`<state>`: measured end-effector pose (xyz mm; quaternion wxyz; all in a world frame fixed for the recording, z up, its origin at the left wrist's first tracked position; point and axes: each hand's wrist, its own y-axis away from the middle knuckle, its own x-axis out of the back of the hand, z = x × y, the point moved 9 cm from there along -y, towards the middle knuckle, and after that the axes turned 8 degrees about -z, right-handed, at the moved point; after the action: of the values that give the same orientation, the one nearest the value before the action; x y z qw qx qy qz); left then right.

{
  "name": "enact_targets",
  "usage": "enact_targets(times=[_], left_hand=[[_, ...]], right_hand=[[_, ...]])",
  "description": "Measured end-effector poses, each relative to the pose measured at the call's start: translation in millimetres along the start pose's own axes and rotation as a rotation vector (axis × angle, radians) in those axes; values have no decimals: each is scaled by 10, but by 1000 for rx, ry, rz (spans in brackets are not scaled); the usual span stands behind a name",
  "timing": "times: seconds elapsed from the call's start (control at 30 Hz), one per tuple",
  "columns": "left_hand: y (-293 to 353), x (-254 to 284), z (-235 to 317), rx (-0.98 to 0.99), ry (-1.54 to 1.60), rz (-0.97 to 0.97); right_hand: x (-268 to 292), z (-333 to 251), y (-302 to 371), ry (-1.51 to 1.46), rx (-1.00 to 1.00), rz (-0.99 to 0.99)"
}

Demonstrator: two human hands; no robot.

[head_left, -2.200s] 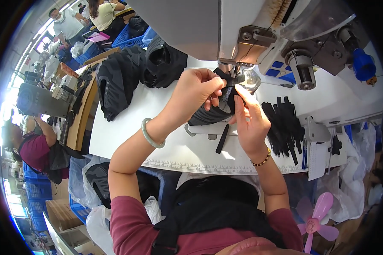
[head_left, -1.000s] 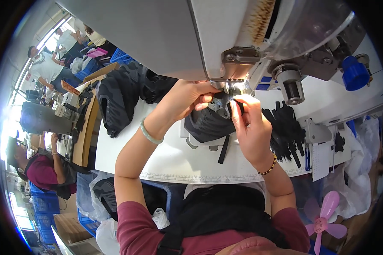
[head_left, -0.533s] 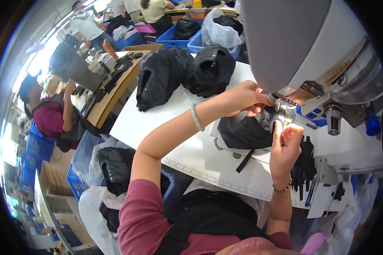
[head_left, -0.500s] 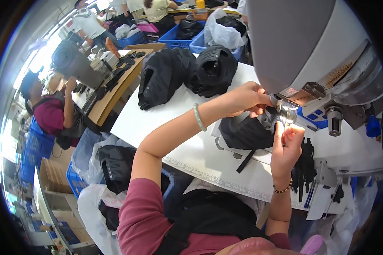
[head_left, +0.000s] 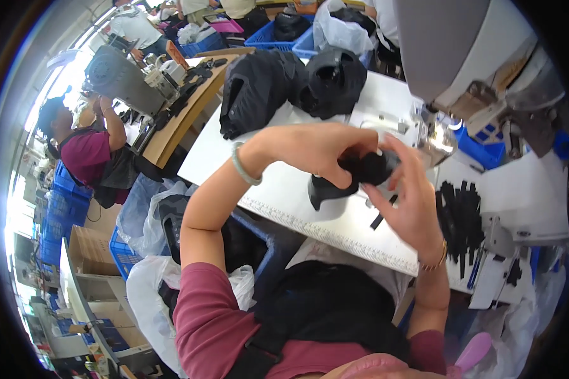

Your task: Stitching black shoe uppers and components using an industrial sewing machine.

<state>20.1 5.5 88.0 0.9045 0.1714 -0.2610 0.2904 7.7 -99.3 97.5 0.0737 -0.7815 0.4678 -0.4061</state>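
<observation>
A black cap (head_left: pixel 368 169), dark and smeared by motion, is between my two hands over the white table, in front of the sewing machine. My left hand (head_left: pixel 325 151) curls over its left and far side, fingers bent onto the cloth. From the right, my right hand (head_left: pixel 411 196) cups the other side, thumb below and fingers above. The cap is apart from the grey sewing machine (head_left: pixel 446 47), whose needle area is lit. A short black strap (head_left: pixel 384 213) shows below the cap, near my right thumb.
Stacked black caps (head_left: pixel 259 91) stand at the table's (head_left: pixel 284 186) far side. Black strips (head_left: pixel 459 221) lie in a pile on the right. A ruler strip (head_left: pixel 310 230) follows the near edge. Bagged black goods (head_left: pixel 174 221) sit lower left. A co-worker (head_left: pixel 85 155) sits at another machine.
The cap has come away from the machine's needle area, toward me and to the left. Both hands have moved with it and changed from fine pinches to a wider hold around it.
</observation>
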Motion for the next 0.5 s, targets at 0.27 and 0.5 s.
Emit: enact_targets(times=[0.27,0.5], left_hand=[[262,209,-209,-13,41,492],[354,155,-280,-97,143,619]], right_hand=[[-259,514,-311,-355,-107,-297],[-98,-48,-212,5,310,-82]])
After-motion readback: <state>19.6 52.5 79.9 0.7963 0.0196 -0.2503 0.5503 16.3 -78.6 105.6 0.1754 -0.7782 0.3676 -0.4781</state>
